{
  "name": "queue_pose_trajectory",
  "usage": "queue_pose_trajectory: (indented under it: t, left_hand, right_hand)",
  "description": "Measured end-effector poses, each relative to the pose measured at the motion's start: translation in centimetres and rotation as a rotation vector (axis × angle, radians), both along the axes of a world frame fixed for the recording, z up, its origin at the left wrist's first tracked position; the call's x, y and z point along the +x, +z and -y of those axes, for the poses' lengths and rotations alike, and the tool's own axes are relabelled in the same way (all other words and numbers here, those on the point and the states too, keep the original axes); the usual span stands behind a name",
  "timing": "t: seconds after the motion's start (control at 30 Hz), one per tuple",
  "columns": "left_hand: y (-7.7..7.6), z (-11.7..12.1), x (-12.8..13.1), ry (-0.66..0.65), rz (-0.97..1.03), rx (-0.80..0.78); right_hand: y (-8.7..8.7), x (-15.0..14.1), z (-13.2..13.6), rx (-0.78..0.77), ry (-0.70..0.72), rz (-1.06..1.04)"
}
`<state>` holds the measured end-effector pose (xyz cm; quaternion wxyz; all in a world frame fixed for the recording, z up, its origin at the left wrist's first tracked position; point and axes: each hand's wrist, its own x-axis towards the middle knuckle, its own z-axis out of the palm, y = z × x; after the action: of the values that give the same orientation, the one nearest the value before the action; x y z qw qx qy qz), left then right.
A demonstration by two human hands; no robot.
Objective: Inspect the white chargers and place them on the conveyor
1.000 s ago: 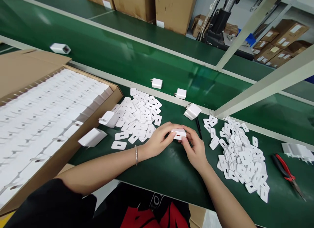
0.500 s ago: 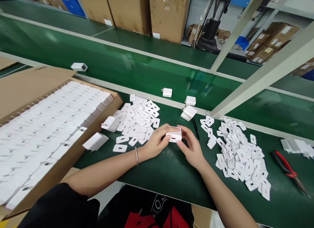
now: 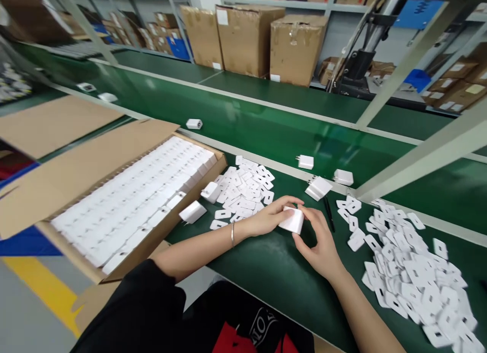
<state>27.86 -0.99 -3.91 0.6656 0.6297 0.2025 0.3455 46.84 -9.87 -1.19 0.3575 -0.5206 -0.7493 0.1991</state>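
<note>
Holding a white charger block [image 3: 293, 223] between both hands over the worktop [image 3: 266, 269], now turned broad blank face to the head, where half a second ago showing the end with the red port. Pinching firmly with the left hand [image 3: 272, 216], thumb across that face and fingers over the far edge; pinching more loosely with the right hand [image 3: 321, 241], index at the upper right corner and thumb at the lower edge, spread wider than before. Probably a change of grip or a look at another side, to judge by the turn alone; not yet set down, so apparently mid-handling. Also looking farther up and to the left than before, so taking in the whole carton [image 3: 171, 218] of packed blocks, well left of the left hand. Lying unchanged around the hands: beyond the left wrist, a left heap of end plates [image 3: 243, 188]; to the right of the right hand, a right heap of end plates [image 3: 414, 272]; just beyond the right fingers, a thin black tool [image 3: 329, 214], untouched; farther beyond, a plug block with its prongs out [image 3: 318, 188].
</note>
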Motion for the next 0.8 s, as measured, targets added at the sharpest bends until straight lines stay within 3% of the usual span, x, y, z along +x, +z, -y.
queue_pose_trajectory:
  t: [0.1, 0.2, 0.3, 0.37, 0.43, 0.5, 0.63, 0.7, 0.8]
  left_hand:
    - [1.8, -0.5, -1.0, 0.116, -0.033, 0.153]
    - [4.3, -0.6, -3.7, 0.408, -0.192, 0.520]
    - [6.1, -0.9, -8.2, 0.723, -0.429, 0.816]
    - [6.4, -1.2, -11.7, 0.919, -0.615, 0.851]
    - [6.0, -1.4, -15.1, 1.056, -0.798, 0.788]
    - [5.1, -1.5, -17.7, 1.095, -0.956, 0.686]
    - [2.7, -1.6, -20.4, 0.997, -1.122, 0.536]
    - [1.8, -1.6, -20.6, 0.932, -1.156, 0.527]
    - [0.9, -1.6, -20.5, 0.866, -1.270, 0.647]
  right_hand:
    - [-0.3, 0.4, -0.3, 0.070, -0.023, 0.032]
    - [-0.6, 1.0, -0.7, 0.125, -0.144, 0.014]
    - [-0.9, 1.7, -1.1, 0.164, -0.294, 0.017]
    - [-1.0, 2.1, -1.3, 0.187, -0.374, 0.091]
    - [-1.0, 2.5, -1.5, 0.211, -0.447, 0.240]
    - [-0.9, 2.9, -1.5, 0.214, -0.526, 0.428]
    - [-0.7, 4.0, -1.4, 0.157, -0.670, 0.735]
    - [-0.4, 4.6, -1.3, 0.128, -0.707, 0.813]
    - [0.0, 5.7, -1.2, 0.032, -0.740, 0.875]
